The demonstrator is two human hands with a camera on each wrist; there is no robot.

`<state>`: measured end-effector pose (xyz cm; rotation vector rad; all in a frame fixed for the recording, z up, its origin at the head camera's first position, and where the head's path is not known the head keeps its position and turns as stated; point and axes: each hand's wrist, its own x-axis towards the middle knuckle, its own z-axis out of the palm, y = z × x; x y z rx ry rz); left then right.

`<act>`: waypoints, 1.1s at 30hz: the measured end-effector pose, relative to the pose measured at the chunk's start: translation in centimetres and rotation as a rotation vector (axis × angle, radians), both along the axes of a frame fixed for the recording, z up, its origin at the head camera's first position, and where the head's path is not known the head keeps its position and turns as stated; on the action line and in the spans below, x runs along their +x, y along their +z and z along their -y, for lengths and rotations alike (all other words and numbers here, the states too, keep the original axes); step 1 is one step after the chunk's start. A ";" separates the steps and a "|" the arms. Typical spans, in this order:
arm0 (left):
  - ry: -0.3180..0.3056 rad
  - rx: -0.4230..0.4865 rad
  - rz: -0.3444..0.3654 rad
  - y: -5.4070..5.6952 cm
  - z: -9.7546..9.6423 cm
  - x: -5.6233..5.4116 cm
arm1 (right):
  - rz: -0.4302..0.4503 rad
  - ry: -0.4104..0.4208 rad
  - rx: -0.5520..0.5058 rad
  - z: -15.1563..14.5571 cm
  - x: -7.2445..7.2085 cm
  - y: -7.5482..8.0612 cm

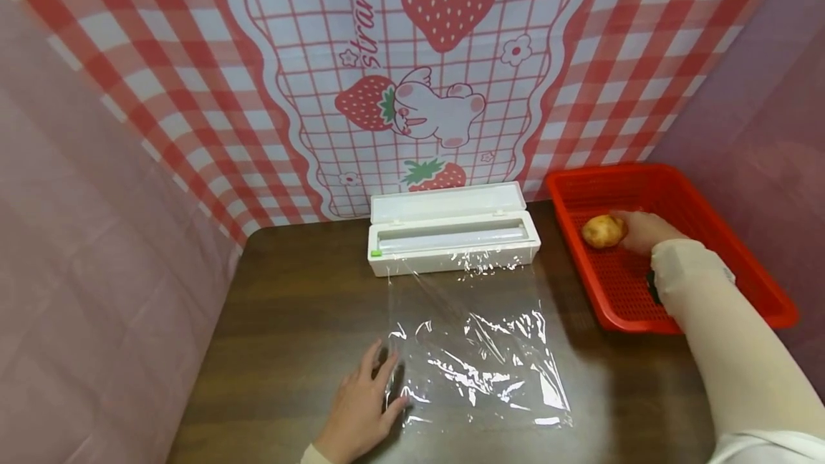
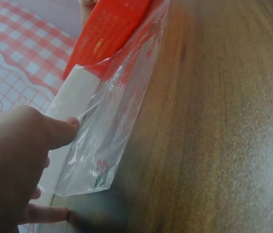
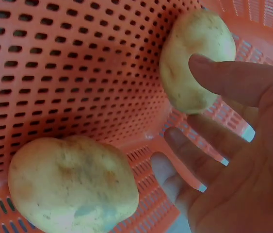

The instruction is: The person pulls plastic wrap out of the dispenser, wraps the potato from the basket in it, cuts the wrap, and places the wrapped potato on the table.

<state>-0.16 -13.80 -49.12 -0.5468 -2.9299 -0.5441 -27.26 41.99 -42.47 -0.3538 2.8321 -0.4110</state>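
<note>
In the head view my left hand [image 1: 361,407] is at the left edge of a sheet of clear plastic wrap [image 1: 477,356], fingers spread. In the left wrist view its thumb tip meets the wrap [image 2: 104,131]. The wrap runs out of a white dispenser box [image 1: 454,260] with its lid up and a roll inside. My right hand [image 1: 644,231] reaches into a red basket [image 1: 596,292] beside a potato [image 1: 604,231]. In the right wrist view the thumb lies over that potato [image 3: 182,77], the other fingers extended and spaced. A second potato [image 3: 73,184] lies nearer the wrist.
A small green piece [image 1: 377,253] sits at the dispenser's left end. Something dark [image 1: 654,286] in the basket is partly hidden by the right sleeve. A strawberry-print cloth [image 1: 412,113] hangs behind the brown wooden table [image 1: 290,306], with pink cloth [image 1: 97,271] on the left.
</note>
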 end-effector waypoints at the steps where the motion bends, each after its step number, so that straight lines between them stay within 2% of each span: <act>1: 0.000 0.000 -0.001 0.0 0.0 0.0 | -0.003 -0.002 0.005 0.1 -0.1 -0.2; 7: -0.007 -0.012 0.000 -0.1 0.0 0.2 | -0.017 -0.026 0.024 0.4 0.0 -0.8; 14: 0.002 -0.004 0.024 0.0 -0.1 0.3 | -0.012 -0.068 0.030 1.0 0.4 -0.2; 21: 0.008 -0.021 0.026 0.1 0.0 0.3 | -0.025 -0.151 0.012 1.4 0.7 0.1; 29: 0.019 -0.006 0.042 0.1 0.0 0.5 | -0.020 -0.157 -0.024 1.1 0.4 -0.8; 33: 0.019 -0.002 0.043 0.1 0.0 0.4 | -0.013 -0.173 -0.026 1.1 0.3 -0.7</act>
